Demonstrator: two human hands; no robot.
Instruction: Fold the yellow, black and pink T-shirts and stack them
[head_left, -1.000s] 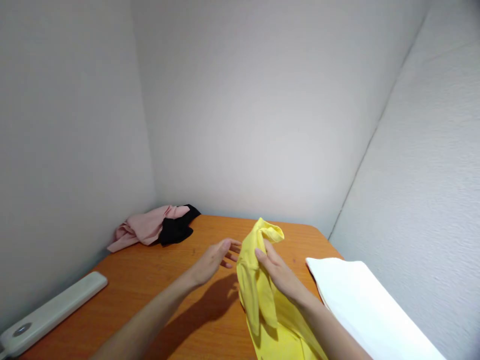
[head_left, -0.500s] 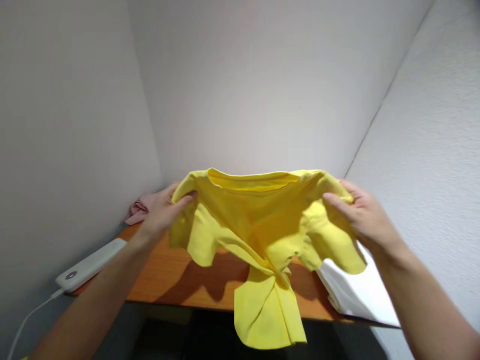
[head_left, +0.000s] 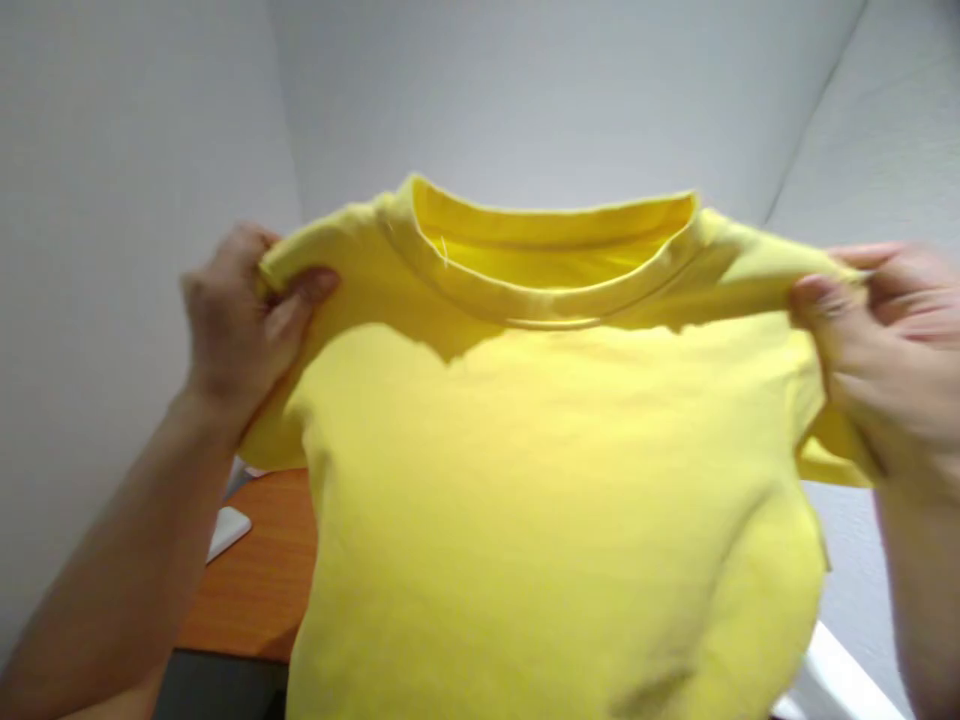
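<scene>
A yellow T-shirt [head_left: 555, 450] hangs stretched out close in front of me, its round neckline at the top. My left hand [head_left: 244, 310] pinches it at the left shoulder, thumb in front. At the opposite shoulder my right hand [head_left: 892, 350] grips the fabric the same way, a little blurred. Both short sleeves droop below my hands. The shirt's lower end runs out of view at the bottom, and a shadow falls across its upper chest.
Behind the shirt is a brown wooden table [head_left: 255, 570], mostly covered from sight. A white device [head_left: 229, 530] lies at its left edge. Part of a white object [head_left: 844, 680] shows at the lower right. Pale walls [head_left: 525, 90] enclose the table.
Both hands have risen, moved apart and come nearer to me with the T-shirt. Its crumpled, twisted body has opened out into a broad front that fills the view.
</scene>
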